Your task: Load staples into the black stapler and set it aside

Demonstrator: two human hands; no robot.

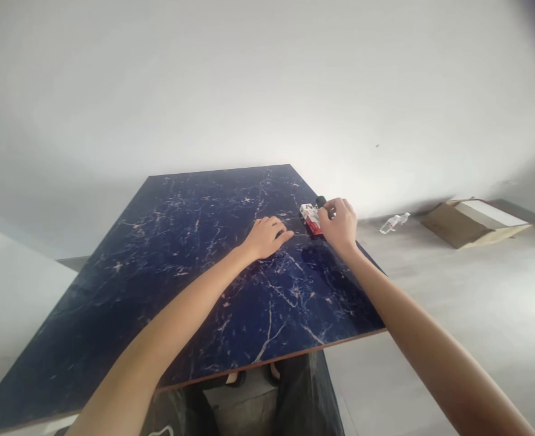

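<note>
A red and white small box (311, 219) lies near the right edge of the dark blue marbled table (195, 254). Beside and partly over the box, my right hand (341, 224) is closed in a pinch on a small black object (321, 201); only its rounded dark end shows, so its kind is unclear. The fingers cover part of the box's right side. My left hand (267, 237) rests palm down on the tabletop to the left of the box, thumb apart from the loosely bent fingers, holding nothing.
On the floor right of the table lie clear plastic bottles (393, 223) and an opened cardboard box (453, 225) with a white panel. A white wall (231, 91) stands behind the table. My legs (304, 387) are below its front edge.
</note>
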